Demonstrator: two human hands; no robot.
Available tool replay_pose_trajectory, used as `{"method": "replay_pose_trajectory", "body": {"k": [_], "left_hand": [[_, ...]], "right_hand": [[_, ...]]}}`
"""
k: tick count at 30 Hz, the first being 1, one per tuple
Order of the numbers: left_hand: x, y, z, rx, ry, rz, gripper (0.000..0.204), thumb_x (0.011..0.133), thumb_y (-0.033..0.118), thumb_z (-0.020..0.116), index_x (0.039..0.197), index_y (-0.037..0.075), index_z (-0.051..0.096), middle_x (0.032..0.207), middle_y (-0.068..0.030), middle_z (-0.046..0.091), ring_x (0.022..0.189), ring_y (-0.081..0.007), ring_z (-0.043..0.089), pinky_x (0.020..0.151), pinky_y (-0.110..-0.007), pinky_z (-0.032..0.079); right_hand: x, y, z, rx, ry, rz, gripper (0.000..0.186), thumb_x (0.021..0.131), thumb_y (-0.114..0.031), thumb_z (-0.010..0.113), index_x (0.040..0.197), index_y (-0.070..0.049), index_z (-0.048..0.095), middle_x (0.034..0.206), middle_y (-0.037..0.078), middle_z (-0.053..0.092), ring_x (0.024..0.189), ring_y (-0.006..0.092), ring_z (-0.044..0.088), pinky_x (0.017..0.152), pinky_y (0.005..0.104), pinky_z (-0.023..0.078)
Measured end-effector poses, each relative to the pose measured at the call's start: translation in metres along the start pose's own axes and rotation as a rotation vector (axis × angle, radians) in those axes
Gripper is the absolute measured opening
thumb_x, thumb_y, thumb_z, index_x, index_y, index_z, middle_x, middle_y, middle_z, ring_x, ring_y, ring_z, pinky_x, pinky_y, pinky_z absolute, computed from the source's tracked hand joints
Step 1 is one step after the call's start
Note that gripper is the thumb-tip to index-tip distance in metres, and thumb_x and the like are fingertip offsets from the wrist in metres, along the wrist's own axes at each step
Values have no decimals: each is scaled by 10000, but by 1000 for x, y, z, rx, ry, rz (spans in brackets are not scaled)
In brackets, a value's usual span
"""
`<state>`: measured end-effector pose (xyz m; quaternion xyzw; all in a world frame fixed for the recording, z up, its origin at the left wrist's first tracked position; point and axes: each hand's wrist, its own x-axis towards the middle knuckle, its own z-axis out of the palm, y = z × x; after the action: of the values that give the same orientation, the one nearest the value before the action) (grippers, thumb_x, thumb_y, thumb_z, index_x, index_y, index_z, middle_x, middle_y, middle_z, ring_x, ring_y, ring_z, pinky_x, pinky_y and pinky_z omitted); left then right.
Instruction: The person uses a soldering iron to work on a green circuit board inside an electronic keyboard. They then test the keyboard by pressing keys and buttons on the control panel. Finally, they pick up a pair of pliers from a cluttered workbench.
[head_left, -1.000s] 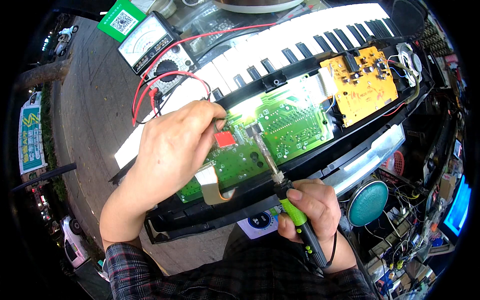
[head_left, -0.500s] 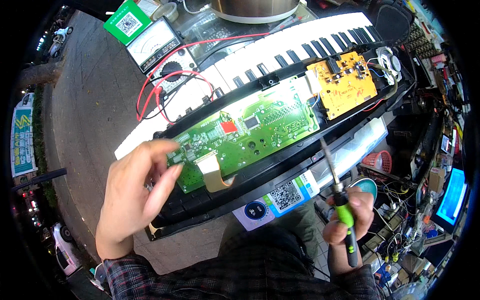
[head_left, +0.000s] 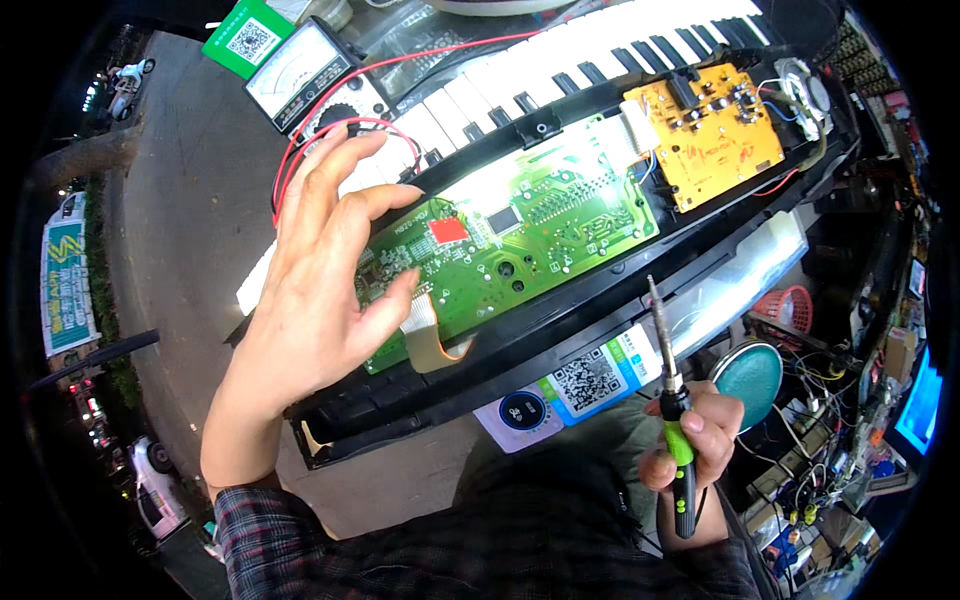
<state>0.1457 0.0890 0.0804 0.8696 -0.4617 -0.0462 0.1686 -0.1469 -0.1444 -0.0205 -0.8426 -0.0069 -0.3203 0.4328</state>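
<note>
My right hand (head_left: 705, 440) grips a soldering iron (head_left: 678, 440) with a green and black handle, its metal tip pointing up and away from me. Over the left part of a green circuit board (head_left: 560, 260) hovers my left hand (head_left: 325, 270), fingers spread and nothing held; whether a fingertip touches the board I cannot tell. A red square (head_left: 448, 231) sits on the board near those fingers. At its lower edge a flat ribbon cable (head_left: 430, 345) curls over. The board lies in an opened electronic keyboard, beside a yellow-orange circuit board (head_left: 712, 140).
White and black keys (head_left: 460, 112) run along the far side. An analog multimeter (head_left: 300, 75) with red leads stands at the back left, next to a green card (head_left: 248, 38). A speaker (head_left: 805, 95) is at the right. Low on the right are a red basket (head_left: 785, 308) and tangled cables.
My left hand has moved away from me and its fingers have spread wider over the board. The soldering iron stays in my right hand, now more upright. The view has shifted slightly.
</note>
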Motion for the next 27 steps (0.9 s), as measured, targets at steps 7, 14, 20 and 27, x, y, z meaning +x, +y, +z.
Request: {"method": "replay_pose_trajectory", "body": {"k": [7,14,20,27], "left_hand": [[11,1,21,35,-77,-68,763,681,277,991,1333,73,653,1680,-222,419,1618,-474,305,1280,-599,307],[27,10,22,77,-94,-124,691,686,309,1005,1216,52,642,1660,-235,442,1581,-470,386,1247,-560,376],[36,11,29,61,-110,-121,623,700,293,1000,1133,52,622,1631,-236,481,1580,-468,392,1235,-548,387],[39,13,29,56,-120,-132,578,730,286,986,1110,47,622,1604,-237,504,1552,-466,431,1193,-535,430]], "right_hand": [[4,30,-13,111,-49,31,538,1050,-447,716,1483,-180,542,1087,81,498,775,219,652,635,315,537],[17,46,-16,316,-118,84,486,849,-396,925,1265,-250,719,1100,43,523,851,248,703,646,358,599],[31,57,-19,347,-203,49,490,810,-382,952,1237,-262,745,1060,25,498,813,222,714,609,337,624],[36,53,-19,299,-189,59,500,758,-328,977,1204,-250,763,1037,23,500,812,220,710,618,328,614]]}}
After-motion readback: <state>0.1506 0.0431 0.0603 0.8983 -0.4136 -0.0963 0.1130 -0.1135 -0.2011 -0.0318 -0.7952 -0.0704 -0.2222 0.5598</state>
